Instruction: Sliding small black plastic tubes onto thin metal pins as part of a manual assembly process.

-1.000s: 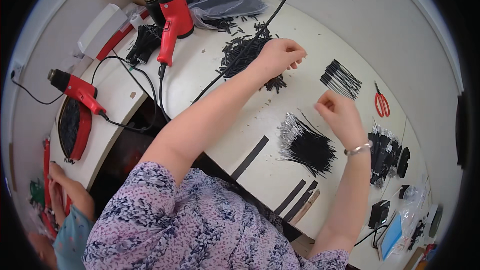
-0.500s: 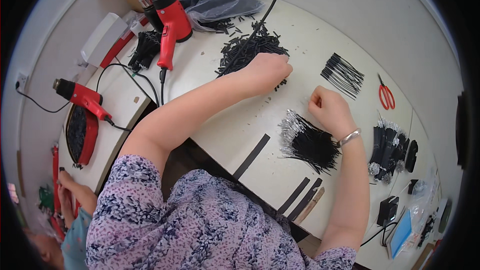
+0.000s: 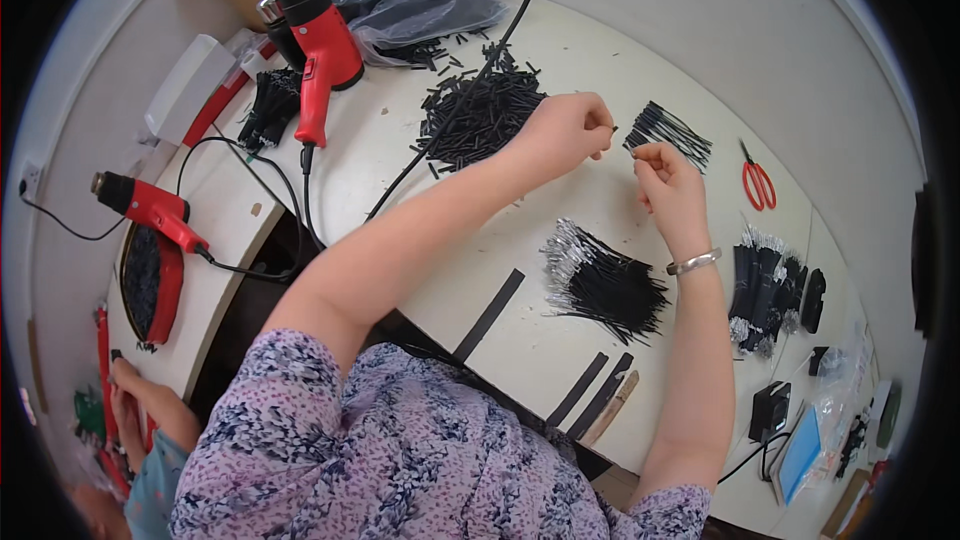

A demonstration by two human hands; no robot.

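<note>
Wire [image 3: 622,143] between raised hands (pinched).

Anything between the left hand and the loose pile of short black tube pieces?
Nothing visible. The left hand hovers at the right edge of the pile of black tube pieces; only a black cable lies across the pile, left of the hand.

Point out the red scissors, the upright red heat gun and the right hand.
red scissors [image 3: 757,183], head view, on the handles.
upright red heat gun [image 3: 322,50], head view, on the red body.
right hand [image 3: 668,180], head view, back of the hand.
</note>
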